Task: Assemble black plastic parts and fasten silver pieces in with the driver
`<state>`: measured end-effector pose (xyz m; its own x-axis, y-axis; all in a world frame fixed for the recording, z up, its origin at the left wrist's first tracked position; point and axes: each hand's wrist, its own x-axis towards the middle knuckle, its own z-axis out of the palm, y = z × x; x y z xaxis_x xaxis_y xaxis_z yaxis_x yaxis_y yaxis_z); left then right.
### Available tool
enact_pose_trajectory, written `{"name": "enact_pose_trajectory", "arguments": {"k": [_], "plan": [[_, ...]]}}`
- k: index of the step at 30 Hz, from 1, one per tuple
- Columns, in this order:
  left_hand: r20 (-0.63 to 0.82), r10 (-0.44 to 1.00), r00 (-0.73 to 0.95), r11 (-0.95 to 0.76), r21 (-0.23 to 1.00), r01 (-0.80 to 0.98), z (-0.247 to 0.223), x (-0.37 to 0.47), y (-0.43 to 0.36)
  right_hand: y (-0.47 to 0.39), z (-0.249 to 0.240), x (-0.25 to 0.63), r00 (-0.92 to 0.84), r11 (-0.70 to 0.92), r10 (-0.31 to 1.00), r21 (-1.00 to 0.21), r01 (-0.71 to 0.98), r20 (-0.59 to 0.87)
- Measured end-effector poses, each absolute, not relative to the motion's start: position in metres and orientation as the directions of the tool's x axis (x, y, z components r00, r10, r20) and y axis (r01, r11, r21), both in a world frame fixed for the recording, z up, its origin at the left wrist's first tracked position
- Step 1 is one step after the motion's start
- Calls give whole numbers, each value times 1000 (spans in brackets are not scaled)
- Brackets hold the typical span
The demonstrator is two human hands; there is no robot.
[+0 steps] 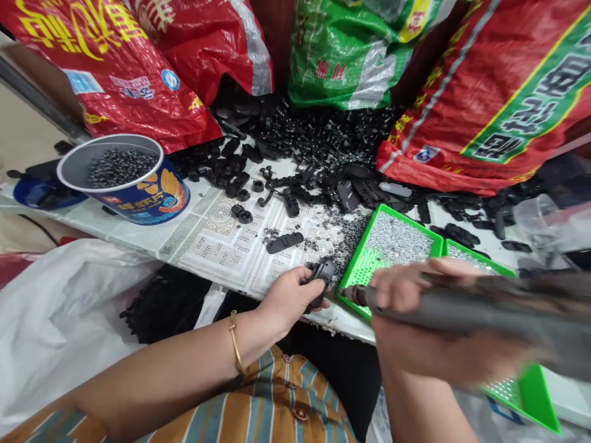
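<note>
My left hand [290,298] pinches a small black plastic part [322,277] at the table's front edge. Wrapped round a dark power screwdriver [471,311] is my right hand [415,326], partly blurred. The tool lies level, its tip pointing left towards the black part, a short gap apart from it. Behind the tip sits a green tray [397,237] of small silvery screws. A flat black piece [285,242] rests on the patterned tablecloth just beyond my left hand.
Black plastic parts [323,141] are heaped at the back, below red bags [152,67] and a green bag [344,55]. A blue tub [159,197] of tiny dark pieces stands left. Another green tray [535,394] shows at lower right. White sacking [64,307] hangs at the left.
</note>
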<state>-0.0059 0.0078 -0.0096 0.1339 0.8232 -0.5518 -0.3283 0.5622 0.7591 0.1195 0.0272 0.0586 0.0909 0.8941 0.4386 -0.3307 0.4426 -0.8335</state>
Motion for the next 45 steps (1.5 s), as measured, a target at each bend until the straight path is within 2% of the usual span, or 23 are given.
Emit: {"name": "enact_pose_trajectory", "arguments": {"k": [4, 7, 10, 16, 26, 33, 39, 45], "plan": [[-592, 764, 256, 644, 679, -352, -2, -16, 9, 37, 64, 154, 240, 600, 794, -783, -164, 559], [-590, 734, 337, 679, 628, -381, 2, -21, 11, 52, 51, 173, 376, 579, 778, -806, -122, 502], [-601, 701, 384, 713, 598, -367, 3, -21, 13, 65, 36, 177, 433, 543, 781, -832, -114, 450], [-631, 726, 274, 687, 645, -335, 0, -14, 14, 75, 24, 170, 405, 496, 820, -856, -147, 406], [-628, 743, 233, 668, 671, -321, -2, -12, 12, 79, 12, 168, 408, 502, 816, -852, -146, 410], [-625, 747, 224, 658, 651, -379, -2, -9, 13, 81, 11, 168, 407, 506, 811, -853, -127, 421], [-629, 760, 163, 639, 681, -358, -2, -4, 13, 73, 33, 165, 426, 528, 804, -828, -188, 415], [-613, 771, 175, 628, 684, -371, -3, -3, 13, 48, 60, 130, 279, 434, 892, -844, -314, 355]]}}
